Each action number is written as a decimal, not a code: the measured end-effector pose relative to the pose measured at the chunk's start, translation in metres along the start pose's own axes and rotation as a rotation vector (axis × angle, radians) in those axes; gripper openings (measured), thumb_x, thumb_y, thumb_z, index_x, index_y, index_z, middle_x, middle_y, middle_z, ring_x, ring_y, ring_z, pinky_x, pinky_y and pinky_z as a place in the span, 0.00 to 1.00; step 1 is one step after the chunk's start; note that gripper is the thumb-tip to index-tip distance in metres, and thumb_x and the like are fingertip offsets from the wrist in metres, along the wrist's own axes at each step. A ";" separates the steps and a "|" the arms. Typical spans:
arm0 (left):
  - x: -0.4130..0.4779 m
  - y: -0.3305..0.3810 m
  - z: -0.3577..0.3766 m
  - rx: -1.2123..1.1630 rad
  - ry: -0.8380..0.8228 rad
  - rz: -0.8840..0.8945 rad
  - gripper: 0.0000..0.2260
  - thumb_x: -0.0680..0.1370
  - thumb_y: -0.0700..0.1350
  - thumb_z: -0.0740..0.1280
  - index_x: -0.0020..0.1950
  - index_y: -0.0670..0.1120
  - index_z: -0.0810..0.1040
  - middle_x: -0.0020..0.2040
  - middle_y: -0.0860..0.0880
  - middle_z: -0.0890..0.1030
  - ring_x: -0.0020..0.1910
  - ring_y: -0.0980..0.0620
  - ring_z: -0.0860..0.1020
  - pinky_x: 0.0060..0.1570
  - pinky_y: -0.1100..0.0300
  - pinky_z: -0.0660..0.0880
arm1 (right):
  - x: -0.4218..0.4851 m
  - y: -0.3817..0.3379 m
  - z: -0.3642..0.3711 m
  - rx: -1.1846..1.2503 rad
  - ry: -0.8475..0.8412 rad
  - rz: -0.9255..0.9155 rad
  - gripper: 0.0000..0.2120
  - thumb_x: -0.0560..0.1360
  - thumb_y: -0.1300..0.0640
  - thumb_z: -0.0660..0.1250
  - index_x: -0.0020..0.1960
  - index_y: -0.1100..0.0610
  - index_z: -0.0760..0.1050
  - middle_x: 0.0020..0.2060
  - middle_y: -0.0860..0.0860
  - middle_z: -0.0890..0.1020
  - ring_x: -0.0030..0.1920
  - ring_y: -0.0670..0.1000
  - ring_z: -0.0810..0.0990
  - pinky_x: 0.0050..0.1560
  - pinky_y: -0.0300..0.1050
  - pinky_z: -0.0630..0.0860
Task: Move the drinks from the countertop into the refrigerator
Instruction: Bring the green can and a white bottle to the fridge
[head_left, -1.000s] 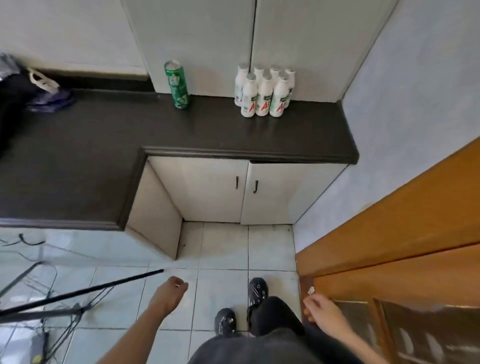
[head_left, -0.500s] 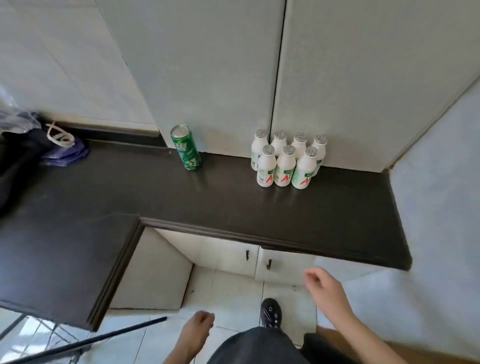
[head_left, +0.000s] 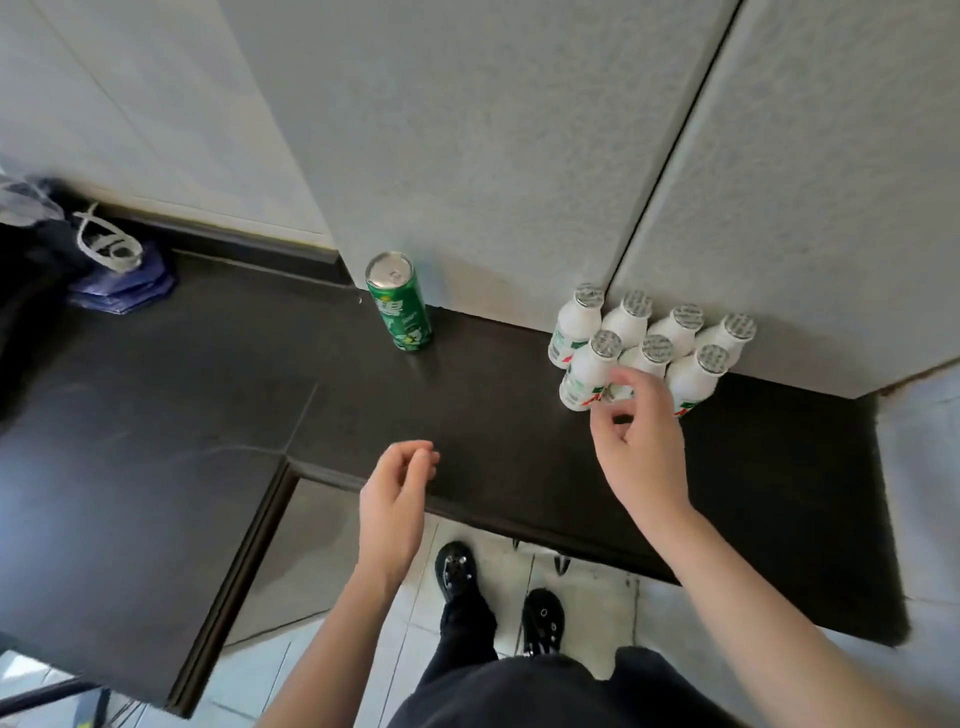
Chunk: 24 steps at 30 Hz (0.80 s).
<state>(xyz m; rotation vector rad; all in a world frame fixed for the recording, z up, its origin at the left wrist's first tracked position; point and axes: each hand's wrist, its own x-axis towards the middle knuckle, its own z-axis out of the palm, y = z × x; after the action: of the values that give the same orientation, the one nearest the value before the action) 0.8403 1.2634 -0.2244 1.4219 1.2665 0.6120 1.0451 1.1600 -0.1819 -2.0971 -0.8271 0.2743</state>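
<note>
Several small white bottles (head_left: 587, 371) with silver caps stand clustered at the back right of the dark countertop (head_left: 208, 395), against tall white cabinet doors. A green drink can (head_left: 399, 309) stands upright to their left. My right hand (head_left: 636, 441) reaches over the counter, fingers loosely curled just in front of the front row of bottles, covering the lower part of the middle one; it holds nothing. My left hand (head_left: 395, 499) hovers over the counter's front edge, fingers loosely curled and empty. No refrigerator is in view.
A dark blue bag (head_left: 122, 283) with a white cord lies at the counter's far left, beside a black item. The counter is L-shaped, with lower cabinet doors under it. A grey wall (head_left: 924, 467) closes the right side. My feet stand on tiled floor.
I have stepped closer to the counter. Both hands have risen from low near my legs to above the countertop, the right one reaching the bottles.
</note>
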 end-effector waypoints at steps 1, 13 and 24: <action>0.013 0.006 -0.001 0.007 0.016 0.033 0.06 0.79 0.46 0.63 0.49 0.56 0.79 0.46 0.58 0.82 0.46 0.62 0.80 0.47 0.65 0.73 | 0.006 -0.004 0.003 -0.037 0.019 -0.014 0.18 0.75 0.60 0.65 0.64 0.56 0.68 0.56 0.46 0.71 0.45 0.44 0.77 0.44 0.44 0.78; 0.172 0.063 0.000 0.024 -0.001 0.297 0.31 0.75 0.46 0.70 0.73 0.45 0.59 0.69 0.48 0.66 0.68 0.51 0.67 0.69 0.49 0.66 | 0.035 -0.019 0.040 -0.483 0.117 -0.067 0.19 0.76 0.62 0.64 0.66 0.63 0.69 0.62 0.57 0.73 0.57 0.56 0.78 0.46 0.45 0.78; 0.183 0.057 -0.018 0.012 -0.035 0.268 0.29 0.75 0.45 0.70 0.73 0.49 0.61 0.67 0.53 0.70 0.65 0.55 0.70 0.66 0.60 0.67 | 0.030 -0.020 0.049 -0.478 -0.032 -0.111 0.17 0.75 0.53 0.66 0.62 0.58 0.72 0.53 0.51 0.79 0.50 0.50 0.79 0.44 0.42 0.77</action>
<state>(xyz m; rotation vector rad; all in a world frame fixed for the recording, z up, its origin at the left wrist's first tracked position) 0.8993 1.4462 -0.2160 1.6192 1.0619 0.7564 1.0358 1.2192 -0.1939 -2.4780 -1.1076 0.0506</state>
